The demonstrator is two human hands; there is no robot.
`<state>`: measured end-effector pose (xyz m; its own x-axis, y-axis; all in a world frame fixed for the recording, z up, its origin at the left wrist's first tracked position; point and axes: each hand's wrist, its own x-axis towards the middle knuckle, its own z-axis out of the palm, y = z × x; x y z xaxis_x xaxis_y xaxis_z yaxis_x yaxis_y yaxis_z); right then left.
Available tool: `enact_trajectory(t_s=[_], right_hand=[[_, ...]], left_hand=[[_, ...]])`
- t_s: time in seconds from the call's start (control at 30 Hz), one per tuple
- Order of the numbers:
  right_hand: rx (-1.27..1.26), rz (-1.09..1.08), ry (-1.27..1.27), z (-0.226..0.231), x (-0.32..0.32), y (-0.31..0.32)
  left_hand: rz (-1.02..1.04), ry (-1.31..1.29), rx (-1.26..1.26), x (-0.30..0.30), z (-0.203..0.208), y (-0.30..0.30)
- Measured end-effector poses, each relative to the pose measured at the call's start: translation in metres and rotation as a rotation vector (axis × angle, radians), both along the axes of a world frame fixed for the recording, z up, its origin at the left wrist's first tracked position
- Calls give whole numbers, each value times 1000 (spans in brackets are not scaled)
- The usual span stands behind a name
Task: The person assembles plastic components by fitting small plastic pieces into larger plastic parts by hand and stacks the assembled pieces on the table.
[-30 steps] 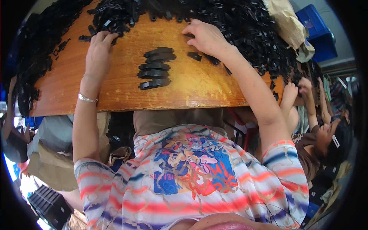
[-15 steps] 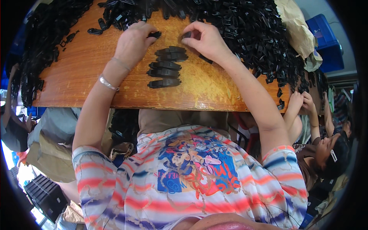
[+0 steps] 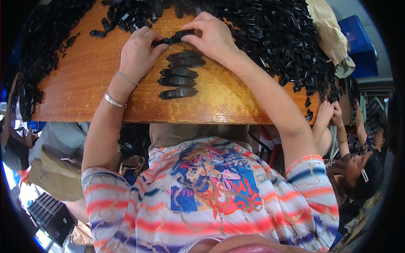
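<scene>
My left hand pinches one end of a small black plastic buckle piece above the wooden table. From the other side, my right hand is closed on a second black buckle piece. Between my fingertips the two pieces meet end to end in one line; whether they are locked together I cannot tell. Just below my hands, several long black buckles lie crosswise in a column, one under another. My fingers hide parts of both held pieces.
Large heaps of black plastic parts cover the table's far and right sides, with another heap at left. Brown paper and a blue bin stand at far right. Another person's hands are at the table's right edge.
My hands were apart, each with a dark piece. Now the right hand has come left and the two pieces touch. The view has shifted slightly.
</scene>
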<state>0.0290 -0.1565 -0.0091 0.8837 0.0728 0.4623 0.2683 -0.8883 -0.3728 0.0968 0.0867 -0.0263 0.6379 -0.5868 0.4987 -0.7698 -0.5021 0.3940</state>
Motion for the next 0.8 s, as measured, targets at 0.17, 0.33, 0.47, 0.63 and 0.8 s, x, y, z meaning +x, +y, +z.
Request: enact_trajectory(t_s=[0.17, 0.33, 0.47, 0.63, 0.8], right_hand=[[-2, 20, 76, -7, 13, -10], [44, 252, 191, -3, 30, -11], [-72, 252, 179, 7, 38, -10], [-104, 229, 393, 25, 27, -24], [28, 310, 485, 34, -11, -48]], left_hand=[[14, 28, 12, 0, 2, 0], [-17, 45, -13, 4, -2, -11], [-4, 82, -24, 5, -1, -17], [-91, 472, -18, -3, 14, 0], [-296, 389, -97, -69, 33, 25]])
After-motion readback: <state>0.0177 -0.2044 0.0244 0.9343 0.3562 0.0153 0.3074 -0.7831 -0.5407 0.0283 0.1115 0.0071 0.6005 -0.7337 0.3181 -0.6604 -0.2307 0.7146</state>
